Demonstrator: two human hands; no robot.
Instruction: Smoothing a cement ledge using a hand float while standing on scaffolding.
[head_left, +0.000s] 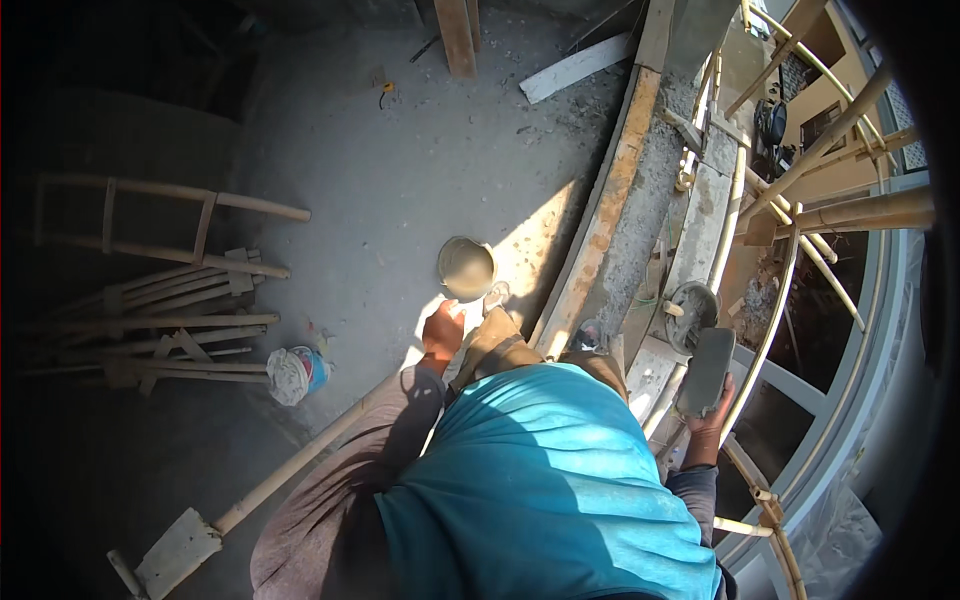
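My right hand [712,418] grips a dark grey rectangular slab [707,368] with rounded corners, out at my right side. Just beyond the slab sits a round grey container [693,292] with mortar-like material and a pale stick-like handle in it. My left hand [442,334] is curled closed in front of my left hip. Whatever it may hold does not show. A round bucket [466,243] stands on the floor just past that hand; I cannot tell whether they touch.
A low ledge with a wooden board [620,160] runs along my right. Bamboo scaffolding [795,235] rises beyond it. On the left lie a ladder [205,225] and stacked poles [200,322], near a white tub [290,378]. A pole [300,458] slants behind my left arm.
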